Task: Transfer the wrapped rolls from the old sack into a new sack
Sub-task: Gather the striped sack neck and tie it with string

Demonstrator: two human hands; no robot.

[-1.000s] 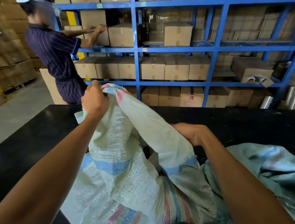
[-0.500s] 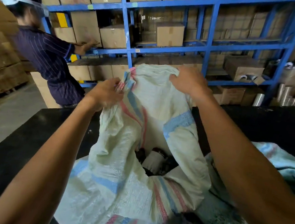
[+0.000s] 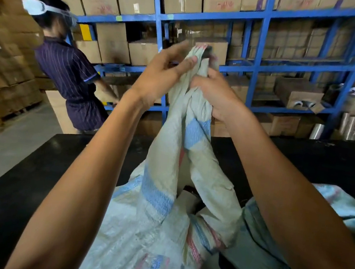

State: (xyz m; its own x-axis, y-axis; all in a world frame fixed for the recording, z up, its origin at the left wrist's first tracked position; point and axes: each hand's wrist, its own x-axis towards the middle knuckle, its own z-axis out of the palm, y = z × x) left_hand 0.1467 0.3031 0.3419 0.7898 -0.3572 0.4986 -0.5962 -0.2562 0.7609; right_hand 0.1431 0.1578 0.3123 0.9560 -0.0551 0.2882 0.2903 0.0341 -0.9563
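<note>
A pale woven sack [image 3: 152, 225] with blue and pink stripes stands on the black table [image 3: 21, 182] in front of me. Its mouth is gathered into a raised neck. My right hand [image 3: 213, 91] grips that bunched neck from the right. My left hand [image 3: 166, 72] pinches the top edge of the neck between thumb and fingers. A white wrapped roll [image 3: 188, 201] shows through a gap low in the folds. A second, frayed blue-green sack [image 3: 272, 264] lies flattened at the right under my right forearm.
Blue steel shelving [image 3: 259, 61] loaded with cardboard boxes stands behind the table. A person in a dark striped shirt [image 3: 71, 79] works at the shelves on the left. Shiny film rolls [image 3: 351, 129] stand at the far right. Stacked cartons line the left aisle.
My hands have come together and risen, gathering the sack's open mouth into a tight neck. The rolls seen inside earlier are now mostly covered. The person at the shelves has bent lower.
</note>
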